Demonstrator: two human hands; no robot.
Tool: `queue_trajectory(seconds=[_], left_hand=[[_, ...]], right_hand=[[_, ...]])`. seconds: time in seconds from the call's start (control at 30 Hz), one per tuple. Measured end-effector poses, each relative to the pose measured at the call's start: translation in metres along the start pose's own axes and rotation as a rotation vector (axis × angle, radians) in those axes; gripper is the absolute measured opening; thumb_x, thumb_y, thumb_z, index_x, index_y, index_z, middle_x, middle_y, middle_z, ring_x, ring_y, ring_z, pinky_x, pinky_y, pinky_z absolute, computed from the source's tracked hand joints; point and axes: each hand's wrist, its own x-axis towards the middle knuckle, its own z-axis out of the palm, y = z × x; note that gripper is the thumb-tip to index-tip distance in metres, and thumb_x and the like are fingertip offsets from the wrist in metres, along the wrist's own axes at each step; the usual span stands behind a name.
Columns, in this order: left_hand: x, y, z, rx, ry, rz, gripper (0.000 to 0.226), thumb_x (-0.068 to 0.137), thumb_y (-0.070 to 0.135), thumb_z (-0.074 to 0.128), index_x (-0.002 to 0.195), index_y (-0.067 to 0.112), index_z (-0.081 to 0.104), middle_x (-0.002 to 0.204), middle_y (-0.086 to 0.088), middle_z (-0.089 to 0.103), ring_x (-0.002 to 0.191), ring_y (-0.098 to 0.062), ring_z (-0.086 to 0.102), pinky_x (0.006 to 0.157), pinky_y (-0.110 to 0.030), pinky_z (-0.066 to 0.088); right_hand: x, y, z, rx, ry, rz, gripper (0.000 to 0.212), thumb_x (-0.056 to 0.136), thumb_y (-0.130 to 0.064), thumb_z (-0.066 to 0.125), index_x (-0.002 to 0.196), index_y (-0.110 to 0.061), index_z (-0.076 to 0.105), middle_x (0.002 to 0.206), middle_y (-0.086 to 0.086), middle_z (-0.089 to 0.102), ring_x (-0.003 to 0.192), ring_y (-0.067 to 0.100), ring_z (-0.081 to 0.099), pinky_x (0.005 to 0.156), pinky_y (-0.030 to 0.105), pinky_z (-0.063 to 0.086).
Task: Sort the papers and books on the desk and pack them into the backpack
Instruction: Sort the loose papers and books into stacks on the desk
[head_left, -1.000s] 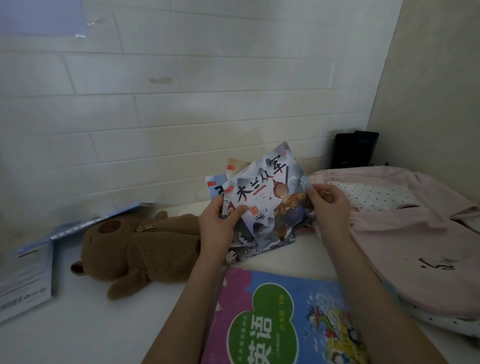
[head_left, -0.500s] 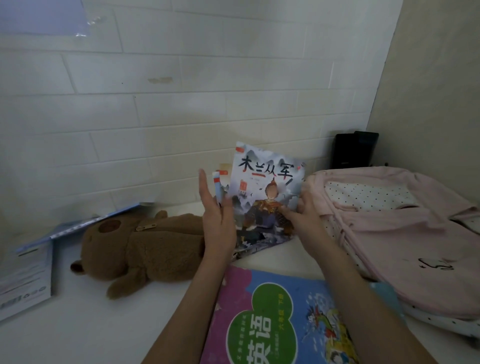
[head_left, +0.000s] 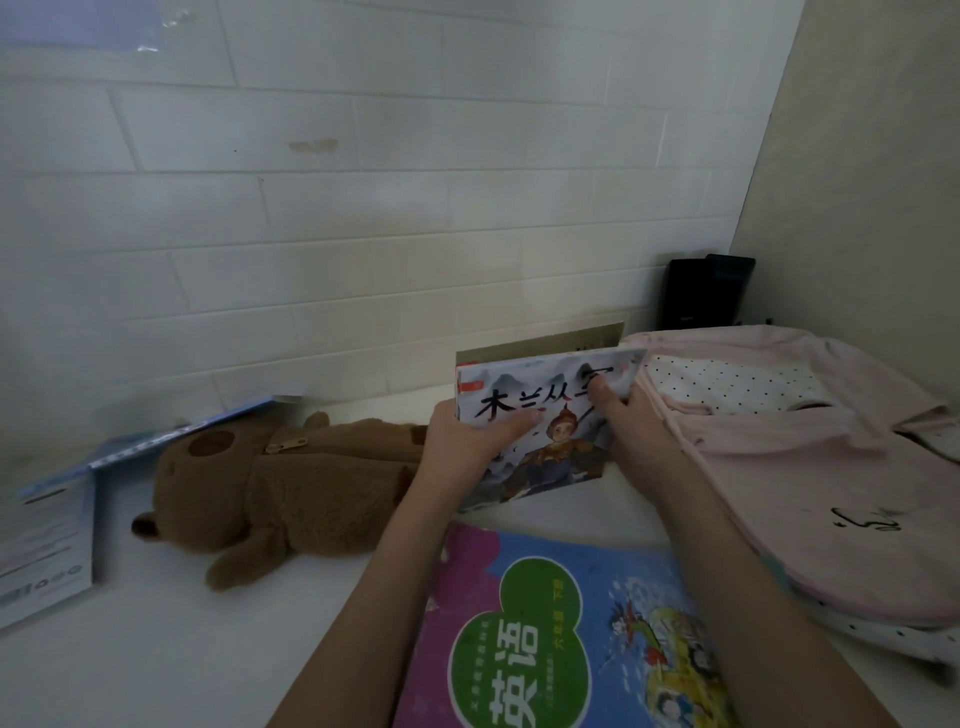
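Change: half a second ago your left hand (head_left: 462, 441) stood open-palmed beside the thin grey-and-white picture books with the painted warrior cover (head_left: 540, 431); it now grips their left edge, thumb across the cover.
Right hand: your right hand (head_left: 631, 431) has moved from the lower right corner up to the right edge, fingers curled over the cover near the title.
Stack: several thin books held together, an olive cover showing behind; leaning back, lower edge near or on the white table (head_left: 156, 649), just left of the pink fabric backpack with the dotted lining (head_left: 810, 467).
Meaning: the stack looks squared and gathered, ready for the backpack's mouth.
Outstanding: the large purple-and-blue English textbook (head_left: 545, 623) lies flat on the table, unpacked.
Nearby: brown plush bear (head_left: 270, 493), untouched.
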Motion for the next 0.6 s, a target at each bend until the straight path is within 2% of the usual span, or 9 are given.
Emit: queue_trajectory(seconds=[0.1,0.17,0.23,0.3,0.37,0.47,0.53,0.6], left_hand=[[0.000,0.001,-0.001,0.000,0.028,-0.015,0.023,0.077,0.002,0.075,0.086,0.022,0.067,0.072,0.015,0.071,0.068,0.001,0.069,0.060,-0.014,0.054],[0.001,0.002,-0.003,-0.044,0.035,-0.002,0.024,0.079,0.002,0.073,0.090,0.021,0.065,0.072,0.015,0.072,0.070,0.001,0.070,0.060,-0.014,0.054],[0.002,0.002,-0.003,-0.079,0.011,-0.016,0.023,0.081,0.001,0.070,0.093,0.020,0.064,0.076,0.013,0.074,0.072,-0.001,0.070,0.062,-0.016,0.055],[0.002,-0.001,-0.001,-0.055,-0.022,-0.073,0.022,0.080,0.002,0.071,0.093,0.019,0.066,0.085,0.006,0.073,0.075,-0.003,0.070,0.066,-0.018,0.056],[0.002,-0.002,0.000,-0.021,-0.020,-0.114,0.021,0.079,0.003,0.073,0.095,0.015,0.067,0.089,0.002,0.071,0.074,-0.001,0.069,0.068,-0.016,0.056],[0.004,-0.003,0.001,0.016,0.051,-0.120,0.016,0.081,0.004,0.071,0.090,0.015,0.065,0.085,0.000,0.068,0.061,0.006,0.067,0.057,-0.010,0.052],[0.005,-0.004,0.001,0.048,0.104,-0.124,0.012,0.083,0.007,0.070,0.091,0.012,0.064,0.089,-0.005,0.067,0.056,0.007,0.065,0.053,-0.009,0.051],[0.007,-0.006,0.001,0.057,0.149,-0.120,0.014,0.085,0.008,0.068,0.098,0.004,0.065,0.092,-0.010,0.067,0.054,0.006,0.064,0.052,-0.009,0.051]], right_hand=[[-0.001,-0.005,-0.003,-0.014,-0.021,-0.058,0.085,0.045,-0.071,0.079,0.107,-0.017,0.061,0.092,0.001,0.076,0.084,0.017,0.072,0.065,0.025,0.057],[-0.002,-0.007,-0.002,-0.027,-0.002,-0.094,0.088,0.049,-0.075,0.074,0.110,-0.014,0.057,0.084,-0.003,0.074,0.075,0.009,0.071,0.060,0.020,0.055],[-0.002,-0.006,0.000,-0.049,0.008,-0.073,0.087,0.056,-0.072,0.072,0.115,-0.010,0.057,0.091,0.000,0.073,0.079,0.011,0.071,0.065,0.025,0.058],[-0.003,-0.001,0.002,-0.003,-0.009,-0.011,0.063,0.065,-0.053,0.073,0.111,-0.010,0.062,0.096,0.006,0.075,0.087,0.020,0.072,0.074,0.031,0.059],[-0.002,0.003,0.003,0.000,0.013,0.047,0.041,0.074,-0.037,0.070,0.106,-0.013,0.064,0.094,0.006,0.075,0.088,0.022,0.072,0.076,0.032,0.059],[0.002,0.009,0.004,-0.096,0.084,0.051,0.026,0.083,-0.030,0.070,0.105,-0.017,0.063,0.100,0.007,0.073,0.088,0.019,0.071,0.078,0.032,0.058],[0.003,0.014,0.007,-0.152,0.128,0.045,0.030,0.084,-0.033,0.070,0.109,-0.021,0.061,0.105,0.003,0.071,0.090,0.012,0.069,0.076,0.026,0.057],[0.001,0.019,0.011,-0.221,0.127,0.026,0.047,0.083,-0.038,0.070,0.123,-0.017,0.056,0.113,0.002,0.068,0.100,0.012,0.066,0.082,0.028,0.057]])
